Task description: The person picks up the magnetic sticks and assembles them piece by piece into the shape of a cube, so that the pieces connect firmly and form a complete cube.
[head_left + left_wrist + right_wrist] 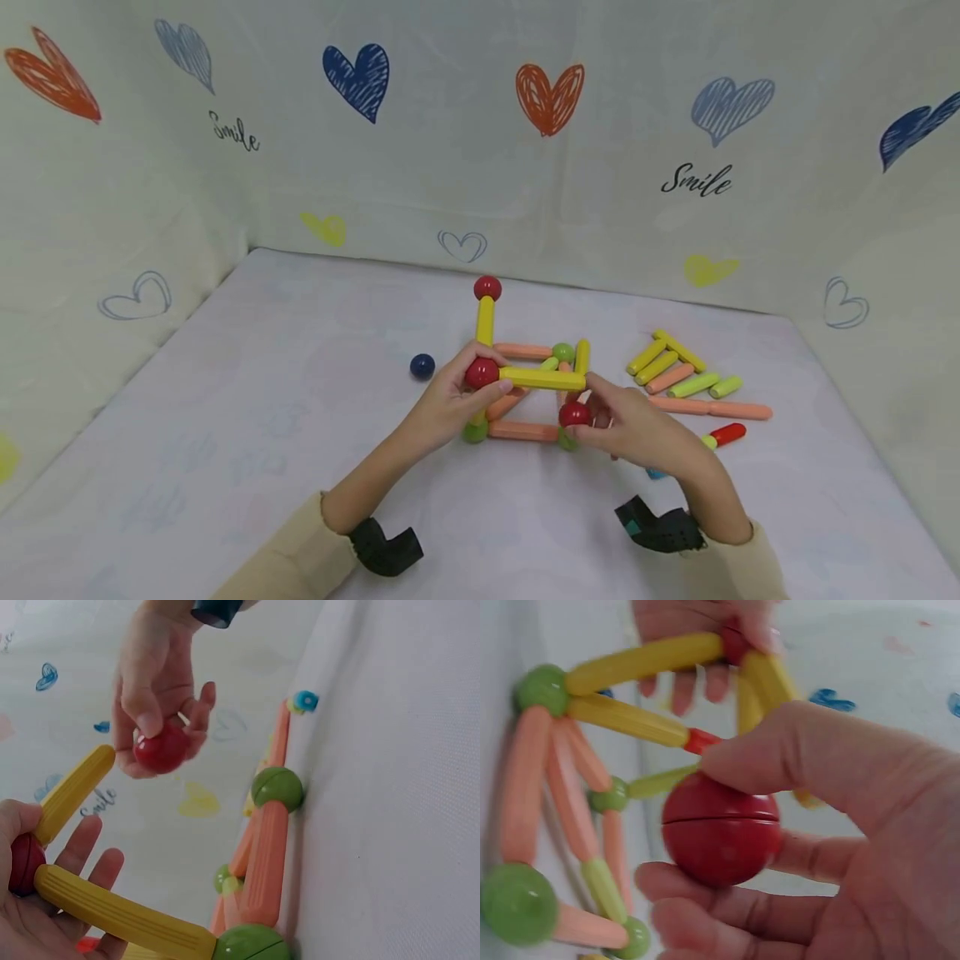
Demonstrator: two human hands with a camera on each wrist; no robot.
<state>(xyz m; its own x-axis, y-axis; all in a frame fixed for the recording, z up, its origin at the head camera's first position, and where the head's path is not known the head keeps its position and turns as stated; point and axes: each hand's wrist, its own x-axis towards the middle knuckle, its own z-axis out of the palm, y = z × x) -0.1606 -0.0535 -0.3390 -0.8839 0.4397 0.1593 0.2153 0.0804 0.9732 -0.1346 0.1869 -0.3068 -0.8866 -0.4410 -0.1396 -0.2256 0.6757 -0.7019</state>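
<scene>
My left hand [442,400] grips a red ball [482,373] at an upper corner of a frame built from rods and balls. A yellow rod [542,379] reaches from that ball toward my right hand [641,423]; another slopes down to a green ball [251,945]. Between thumb and fingers, my right hand holds a separate red ball [721,829], apart from the yellow rod in the left wrist view. Orange rods [523,431] and green balls [563,353] make up the frame's base. A farther red ball [487,288] tops an upright yellow rod [485,320].
A loose dark blue ball [422,367] lies left of the frame. To the right are loose yellow rods [656,367], green rods [693,384] and orange rods [738,411]. A red rod [728,433] lies nearer, partly behind my right arm. A printed cloth wall [450,167] rises behind the table.
</scene>
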